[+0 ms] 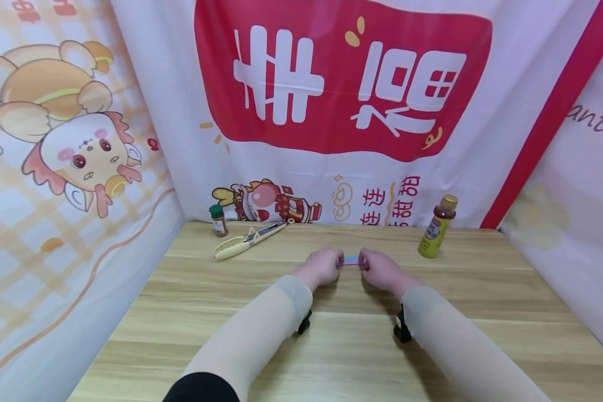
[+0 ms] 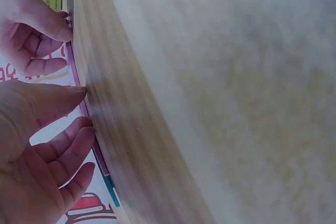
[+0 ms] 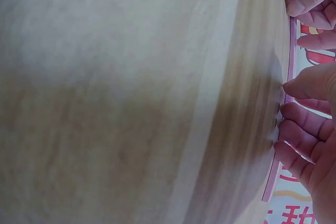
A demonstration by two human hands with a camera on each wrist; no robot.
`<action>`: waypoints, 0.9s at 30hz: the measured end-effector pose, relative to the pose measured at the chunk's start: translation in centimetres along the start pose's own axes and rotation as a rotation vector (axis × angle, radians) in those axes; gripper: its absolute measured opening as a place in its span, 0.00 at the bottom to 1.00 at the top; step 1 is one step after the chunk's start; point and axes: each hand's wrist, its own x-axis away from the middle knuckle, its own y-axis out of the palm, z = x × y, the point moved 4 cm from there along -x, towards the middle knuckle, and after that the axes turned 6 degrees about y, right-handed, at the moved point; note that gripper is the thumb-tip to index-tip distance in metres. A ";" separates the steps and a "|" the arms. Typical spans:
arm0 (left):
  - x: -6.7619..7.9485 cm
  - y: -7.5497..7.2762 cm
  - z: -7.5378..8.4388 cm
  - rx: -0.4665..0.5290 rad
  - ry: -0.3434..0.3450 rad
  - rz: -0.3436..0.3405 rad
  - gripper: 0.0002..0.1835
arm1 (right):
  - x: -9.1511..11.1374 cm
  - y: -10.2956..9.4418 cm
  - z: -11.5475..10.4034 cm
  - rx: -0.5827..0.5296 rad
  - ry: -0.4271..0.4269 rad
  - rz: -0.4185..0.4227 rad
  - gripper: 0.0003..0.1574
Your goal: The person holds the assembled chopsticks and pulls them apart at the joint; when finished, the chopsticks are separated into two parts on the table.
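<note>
Between my two hands, a small bundle of thin, straight, straw-like sticks (image 1: pixel 350 261) in pink, purple and blue lies low over the wooden table. My left hand (image 1: pixel 325 266) pinches the bundle on its left side with curled thumb and fingers. On the right, my right hand (image 1: pixel 382 270) holds it the same way, a short gap apart. Seen from the left wrist, a pink stick (image 2: pixel 100 158) and a teal end (image 2: pixel 111 190) stick out past the left fingers. A pink end (image 3: pixel 271 182) shows beyond the right fingers in the right wrist view. How many sticks there are, I cannot tell.
Cream-handled tongs (image 1: pixel 251 241) lie at the back left, near a small green-capped jar (image 1: pixel 218 221). A yellow-green bottle with a gold cap (image 1: pixel 438 226) stands at the back right. Printed cloth (image 1: pixel 341 184) hangs behind the wooden table (image 1: pixel 352 352) and at both sides.
</note>
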 end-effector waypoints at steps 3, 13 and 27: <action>0.0 0.1 -0.2 0.008 -0.017 -0.005 0.14 | 0.0 0.0 -0.1 0.001 0.000 -0.003 0.15; 0.2 0.4 -0.4 0.030 -0.038 -0.012 0.21 | 0.0 0.3 -0.2 0.017 0.020 -0.004 0.15; 0.6 -0.1 0.0 0.049 -0.038 -0.031 0.20 | 0.2 0.0 -0.5 0.011 -0.027 -0.010 0.25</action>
